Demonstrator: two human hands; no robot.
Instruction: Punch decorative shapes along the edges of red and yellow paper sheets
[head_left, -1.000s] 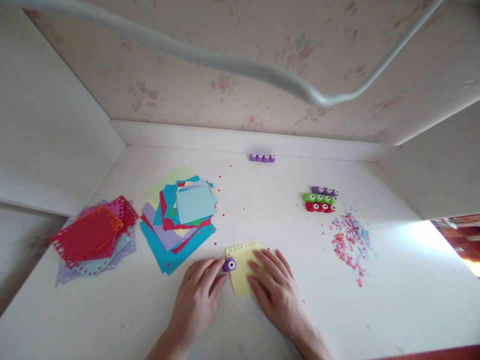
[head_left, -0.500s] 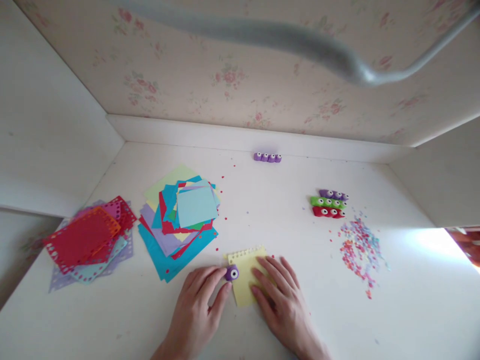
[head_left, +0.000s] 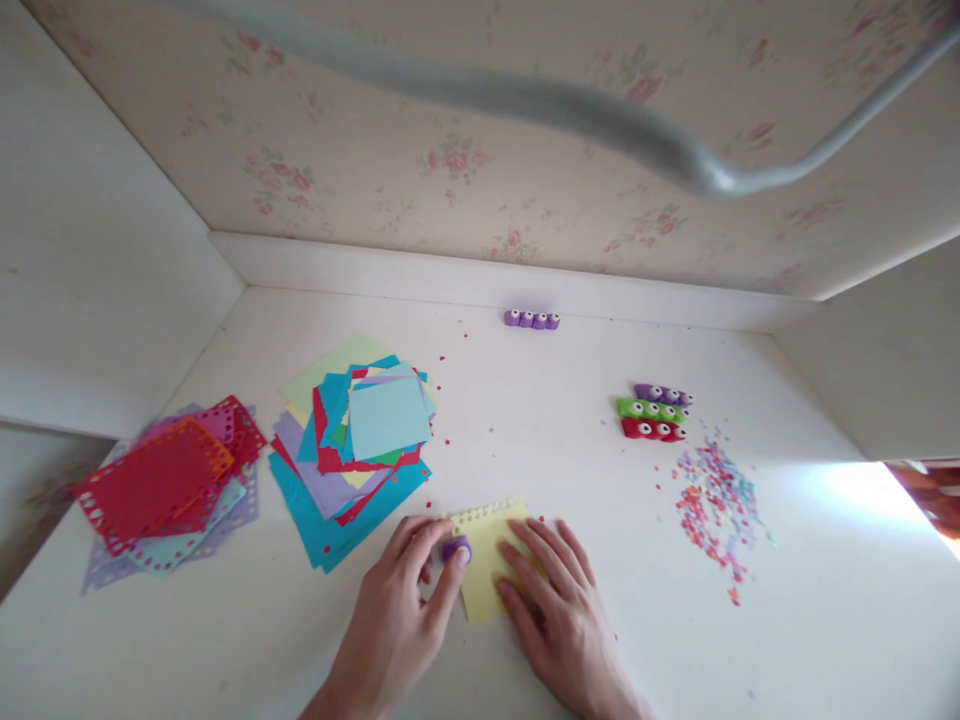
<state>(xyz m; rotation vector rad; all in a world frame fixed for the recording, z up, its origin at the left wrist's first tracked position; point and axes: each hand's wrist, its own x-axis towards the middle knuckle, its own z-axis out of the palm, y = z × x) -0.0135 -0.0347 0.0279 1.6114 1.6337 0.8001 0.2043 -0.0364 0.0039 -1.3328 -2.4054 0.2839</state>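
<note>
The left hand [head_left: 394, 625] lay on the white counter [head_left: 525, 430] with its grip closed on a small purple punch [head_left: 455, 549]: the thumb and the first fingers pinched it from both sides. The punch sat at the left edge of a yellow paper [head_left: 484, 575], near the front middle of the counter. The top edge of this paper had a row of small holes. The right hand [head_left: 559, 610] rested flat on the right part of the yellow paper, its grip spread, with the fingers apart on the sheet.

To the left of the hands was a loose stack of coloured papers [head_left: 360, 440], and further left a pile of papers with punched borders [head_left: 161, 485]. Near the back wall stood a row of purple punches [head_left: 532, 320]. On the right side lay three rows of punches [head_left: 652, 411], purple, green and red, and near them a heap of paper bits [head_left: 716, 500].
</note>
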